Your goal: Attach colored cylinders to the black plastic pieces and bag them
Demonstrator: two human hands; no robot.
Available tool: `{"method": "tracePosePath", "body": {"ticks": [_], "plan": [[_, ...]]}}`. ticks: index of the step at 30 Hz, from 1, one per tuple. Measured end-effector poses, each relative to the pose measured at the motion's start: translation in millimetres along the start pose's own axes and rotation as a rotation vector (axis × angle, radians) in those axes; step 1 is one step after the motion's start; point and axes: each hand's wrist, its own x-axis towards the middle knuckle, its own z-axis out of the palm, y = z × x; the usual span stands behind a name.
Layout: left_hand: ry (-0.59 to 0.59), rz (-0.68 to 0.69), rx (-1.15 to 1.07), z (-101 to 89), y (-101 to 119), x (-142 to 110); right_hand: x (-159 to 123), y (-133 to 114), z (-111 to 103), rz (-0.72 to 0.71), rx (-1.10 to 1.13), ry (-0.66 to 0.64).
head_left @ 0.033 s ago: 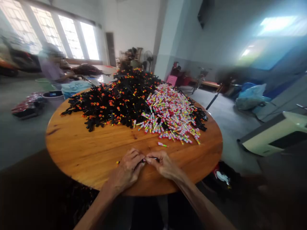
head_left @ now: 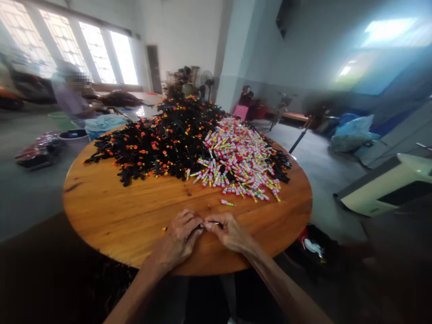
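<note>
The hands meet at lower centre of the frame, both closed: the left hand (head_left: 180,232) grips a small dark piece (head_left: 200,226), mostly hidden by the fingers, and the right hand (head_left: 231,231) pinches a slim dark item (head_left: 215,222) whose near end touches or almost touches it. A yellow tip (head_left: 164,229) shows just beside the left hand, perhaps the far end of what it holds. This one looks partway through handling; whether its parts are joined cannot be told, since fingertips cover the meeting point. In front of the hands, a big heap of black pieces (head_left: 172,139) with orange and yellow ends spreads over the far side of the desk (head_left: 114,216), from centre to the left. Against its right flank lies a pile of wrapped sticks (head_left: 236,155), pink, white and yellow-green, partly overlapping the black ones. One single stick (head_left: 227,203) lies apart, between that pile and the hands. Both heaps are large, so judging by them much material is on hand, but nothing shows plainly which pieces are finished and which untouched, and no separate finished group can be made out.
</note>
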Motion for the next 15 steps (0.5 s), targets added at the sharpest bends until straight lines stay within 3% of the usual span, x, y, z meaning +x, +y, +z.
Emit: {"method": "tracePosePath", "body": {"ticks": [5,9,12,13,15], "plan": [[-0.021,0.028,0.094,3.2,1.4,4.7,0.9,-3.1,-0.1,-0.062,-0.044,0.000],[0.099,0.076,0.228,-3.8,10.6,11.5,-3.5,1.3,-1.1,-0.136,-0.033,0.053],[0.292,-0.046,0.434,-37.9,21.0,-9.9,-10.7,12.5,-11.7,-0.202,-0.333,0.236],[0.378,-0.133,0.534,-55.0,25.1,-26.0,-11.2,16.6,-18.3,-0.209,-0.507,0.318],[0.551,-0.344,0.759,-93.3,34.2,-70.8,-8.1,24.1,-34.1,-0.176,-0.827,0.323]]}}
